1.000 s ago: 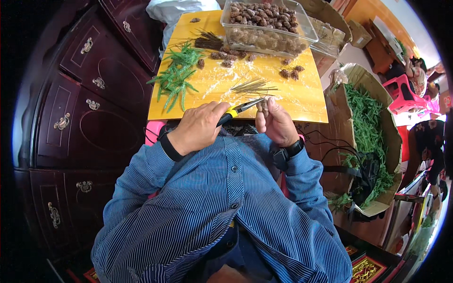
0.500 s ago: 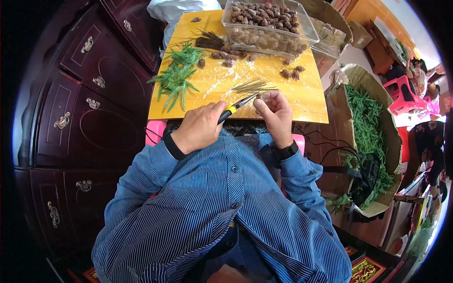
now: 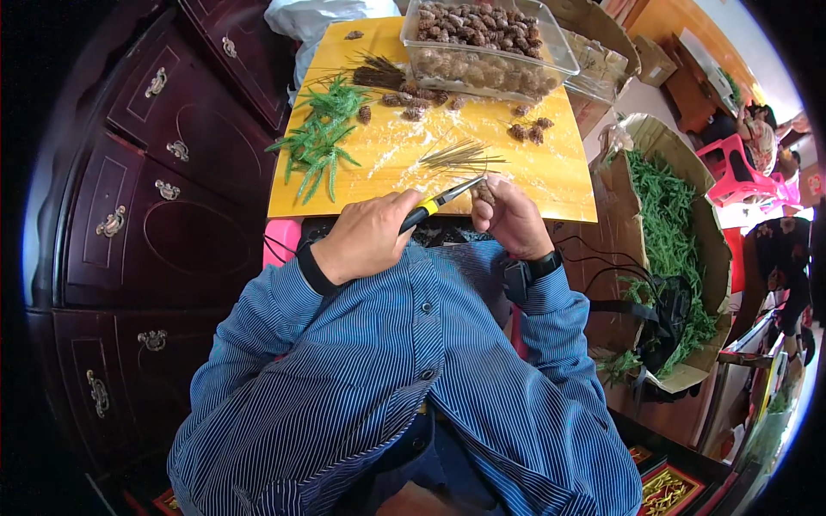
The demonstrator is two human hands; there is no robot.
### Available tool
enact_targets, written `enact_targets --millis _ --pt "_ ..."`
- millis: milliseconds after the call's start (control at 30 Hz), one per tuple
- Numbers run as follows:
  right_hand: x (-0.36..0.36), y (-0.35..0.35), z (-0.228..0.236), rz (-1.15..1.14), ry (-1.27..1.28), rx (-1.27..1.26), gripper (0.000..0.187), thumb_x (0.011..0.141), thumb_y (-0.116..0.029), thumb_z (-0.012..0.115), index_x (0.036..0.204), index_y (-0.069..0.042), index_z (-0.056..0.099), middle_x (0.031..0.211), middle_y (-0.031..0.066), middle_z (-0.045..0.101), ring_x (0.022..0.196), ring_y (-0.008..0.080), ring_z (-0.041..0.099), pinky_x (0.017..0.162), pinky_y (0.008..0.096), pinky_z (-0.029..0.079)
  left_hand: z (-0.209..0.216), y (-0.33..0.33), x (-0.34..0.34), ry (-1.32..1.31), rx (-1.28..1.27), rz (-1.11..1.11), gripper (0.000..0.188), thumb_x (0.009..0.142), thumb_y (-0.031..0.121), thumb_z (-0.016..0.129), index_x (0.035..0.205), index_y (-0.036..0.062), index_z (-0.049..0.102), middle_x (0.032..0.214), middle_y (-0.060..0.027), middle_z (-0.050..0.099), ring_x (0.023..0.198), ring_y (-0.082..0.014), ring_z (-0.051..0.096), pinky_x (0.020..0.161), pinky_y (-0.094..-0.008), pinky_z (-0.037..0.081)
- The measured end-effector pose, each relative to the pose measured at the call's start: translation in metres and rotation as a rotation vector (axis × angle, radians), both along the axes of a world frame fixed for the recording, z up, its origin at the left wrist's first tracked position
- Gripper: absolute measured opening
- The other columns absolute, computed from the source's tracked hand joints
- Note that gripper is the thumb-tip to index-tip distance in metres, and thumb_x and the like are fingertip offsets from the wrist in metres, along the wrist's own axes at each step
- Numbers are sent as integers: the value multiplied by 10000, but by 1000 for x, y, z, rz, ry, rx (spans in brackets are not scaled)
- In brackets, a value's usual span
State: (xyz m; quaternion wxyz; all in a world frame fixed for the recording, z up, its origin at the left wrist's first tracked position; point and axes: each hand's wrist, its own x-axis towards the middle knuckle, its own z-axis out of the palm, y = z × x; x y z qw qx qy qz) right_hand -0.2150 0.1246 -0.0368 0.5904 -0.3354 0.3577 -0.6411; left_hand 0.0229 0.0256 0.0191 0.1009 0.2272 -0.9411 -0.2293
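- Two hands meet just below the near edge of the yellow board (image 3: pixel 551 185): the left hand (image 3: pixel 366 236) is wrapped shut around the yellow-and-black handle of a slim tool (image 3: pixel 439 199), and the right hand (image 3: pixel 512 215) is pinched closed on a small brown cone (image 3: pixel 484 191).
- That cone sits at the right fingertips, just over the board's near edge, with the tool's metal tip touching or almost touching it; I cannot tell which.
- It looks light, dry and rough-scaled, so it should grip well without slipping, though its scales may flake under a hard squeeze.
- Best hold seems to be across its sides with thumb and forefinger, leaving one end free for the tool tip.
- The tool looks stiff and thin; holding it far back on the padded handle, as now, gives reach but less control at the tip.
- A fan of thin wire stems (image 3: pixel 460 156) lies on the board just beyond the hands; these look springy and easy to scatter.
- Green needle sprigs (image 3: pixel 323 138) lie at the board's left, loose cones (image 3: pixel 527 131) near the middle, and a clear tub of cones (image 3: pixel 486 39) at the far edge.
- A cardboard box of green sprigs (image 3: pixel 667 224) stands to the right.
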Motion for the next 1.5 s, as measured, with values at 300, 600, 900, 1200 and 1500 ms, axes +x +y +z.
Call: enact_targets --millis 300,600,900,1200,1500 --pt "24 -3 12 -219 151 -28 261 1050 -258 526 1085 -7 588 847 33 616 674 113 575 669 247 491 -2 -2 0 -2 74 26 387 866 119 631 1223 32 510 1001 -226 673 934 -427 661 786 -503 526" --pt "17 -2 -1 -293 433 -12 208 1022 -202 591 1098 -13 633 898 18 677 723 74 607 730 225 508 -4 -1 0 -76 122 46 380 891 153 618 1237 28 526 1046 -236 668 982 -431 647 834 -504 513" --pt "0 -1 1 -61 263 -9 246 1035 -256 563 1086 -32 651 942 37 703 756 79 621 722 222 498 0 -1 0 -59 134 18 439 897 171 627 1294 25 511 1060 -234 669 1012 -426 641 865 -492 516" --pt "-72 -18 29 -537 782 1 216 974 -238 643 1036 -39 699 888 12 697 761 89 630 691 241 489 2 -20 17 69 38 62 439 902 191 640 1290 15 535 1086 -219 669 1030 -401 639 884 -471 508" --pt "-137 -41 -7 -688 1374 172 310 823 -306 775 920 -19 713 742 79 688 668 172 648 624 323 510 -8 -30 28 -8 81 119 377 908 198 636 1225 13 552 1051 -211 668 985 -400 645 846 -475 508"
